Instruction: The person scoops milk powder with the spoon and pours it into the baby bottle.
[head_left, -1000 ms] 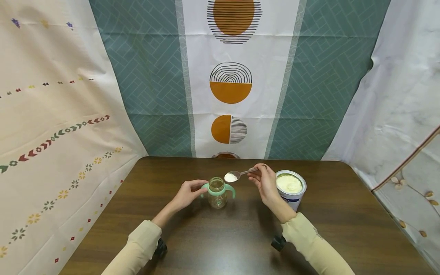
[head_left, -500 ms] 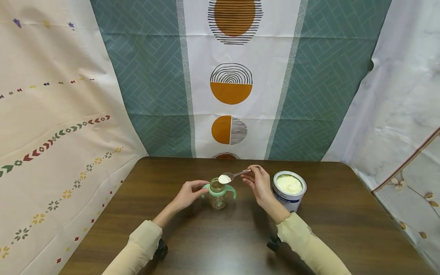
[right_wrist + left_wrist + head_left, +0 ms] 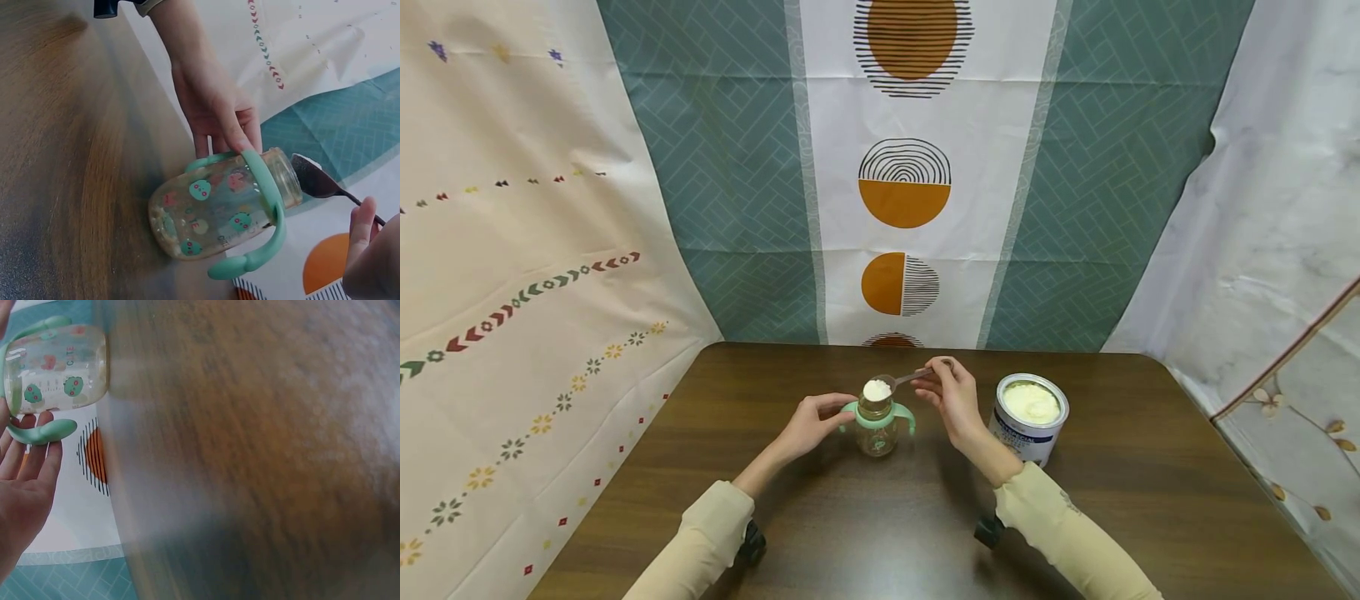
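A clear baby bottle (image 3: 876, 438) with a green collar and two green handles stands upright and uncapped on the table. My left hand (image 3: 811, 427) holds its left handle, thumb on top and fingers beneath, as the left wrist view shows on the green handle (image 3: 47, 432). In my right hand (image 3: 953, 400) the handle of a spoon (image 3: 887, 381) is pinched. White powder (image 3: 877, 390) is heaped in the spoon's bowl, which sits right over the bottle's mouth. Seen from the right wrist, the spoon (image 3: 315, 179) is at the bottle's neck (image 3: 286, 178).
To the right of my right hand stands an open can (image 3: 1028, 421) of pale powder, partly behind my forearm. The brown wooden table (image 3: 865, 533) ends at a patterned cloth backdrop (image 3: 745, 208). A cream cloth (image 3: 550, 333) hangs at the left.
My right hand has moved left, bringing the spoonful of powder from beside the bottle to over its mouth. My left hand stays on the bottle's handle.
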Motion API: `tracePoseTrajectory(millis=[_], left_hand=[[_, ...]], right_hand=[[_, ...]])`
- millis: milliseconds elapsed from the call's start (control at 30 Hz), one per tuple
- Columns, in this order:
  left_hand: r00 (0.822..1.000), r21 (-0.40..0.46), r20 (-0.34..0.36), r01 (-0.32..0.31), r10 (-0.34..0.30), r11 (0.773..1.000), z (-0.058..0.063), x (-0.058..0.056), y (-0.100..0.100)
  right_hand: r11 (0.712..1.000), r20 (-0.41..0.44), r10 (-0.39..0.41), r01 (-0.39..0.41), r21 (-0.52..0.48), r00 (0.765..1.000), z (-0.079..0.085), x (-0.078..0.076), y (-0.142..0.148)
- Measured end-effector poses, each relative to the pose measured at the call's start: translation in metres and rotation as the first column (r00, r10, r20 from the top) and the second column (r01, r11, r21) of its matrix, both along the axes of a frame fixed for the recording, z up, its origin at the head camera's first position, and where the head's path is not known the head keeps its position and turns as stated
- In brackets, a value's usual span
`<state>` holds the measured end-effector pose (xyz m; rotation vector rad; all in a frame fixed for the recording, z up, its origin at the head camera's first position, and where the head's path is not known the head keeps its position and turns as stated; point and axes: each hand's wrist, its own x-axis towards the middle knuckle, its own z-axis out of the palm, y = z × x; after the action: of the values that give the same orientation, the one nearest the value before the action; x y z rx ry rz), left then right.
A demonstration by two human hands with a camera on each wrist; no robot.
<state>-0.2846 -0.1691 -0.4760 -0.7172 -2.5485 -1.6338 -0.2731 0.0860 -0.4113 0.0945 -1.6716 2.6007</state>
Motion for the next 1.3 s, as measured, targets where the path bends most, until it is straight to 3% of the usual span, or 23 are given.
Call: tracePoseTrajectory(millis=[267, 433, 633, 767, 833, 933, 1133, 1200, 1300], left_hand=[[1.0, 0.0, -0.021, 0.02, -0.02, 1.0, 0.003, 0.001, 0.002], [1.0, -0.008, -0.008, 0.027, -0.027, 1.0, 0.004, 0.002, 0.001], [0.999, -0.001, -0.013, 0.032, -0.032, 0.999, 0.005, 0.001, 0.001], [1.0, 0.001, -0.02, 0.023, -0.023, 1.0, 0.005, 0.001, 0.002], [1.0, -0.002, -0.018, 0.016, -0.016, 1.0, 0.005, 0.0, 0.002], [1.0, -0.012, -0.015, 0.017, -0.017, 1.0, 0.005, 0.001, 0.003], [0.999, -0.013, 0.007, 0.051, -0.051, 0.999, 0.02, 0.012, 0.004], [0.998, -0.008, 0.009, 0.063, -0.063, 0.998, 0.026, 0.016, 0.005], [0.997, -0.001, 0.012, 0.071, -0.071, 0.997, 0.03, 0.019, 0.005]], right_hand=[[0.996, -0.081, 0.002, 0.006, 0.09, 0.997, -0.003, 0.001, -0.003], [0.98, -0.188, 0.025, 0.012, 0.197, 0.982, -0.004, 0.003, -0.004], [0.909, -0.34, 0.099, 0.054, 0.413, 0.935, 0.006, 0.014, -0.005], [0.84, -0.428, 0.169, 0.097, 0.533, 0.888, 0.011, 0.022, -0.005], [0.8, -0.487, 0.21, 0.137, 0.584, 0.848, 0.005, 0.019, -0.005], [0.728, -0.573, 0.299, 0.206, 0.654, 0.763, -0.004, 0.014, -0.003], [0.587, -0.652, 0.545, 0.315, 0.746, 0.527, -0.007, 0.012, 0.002], [0.552, -0.654, 0.599, 0.353, 0.755, 0.462, -0.006, 0.012, 0.003], [0.517, -0.657, 0.637, 0.409, 0.752, 0.403, -0.004, 0.013, 0.005]])
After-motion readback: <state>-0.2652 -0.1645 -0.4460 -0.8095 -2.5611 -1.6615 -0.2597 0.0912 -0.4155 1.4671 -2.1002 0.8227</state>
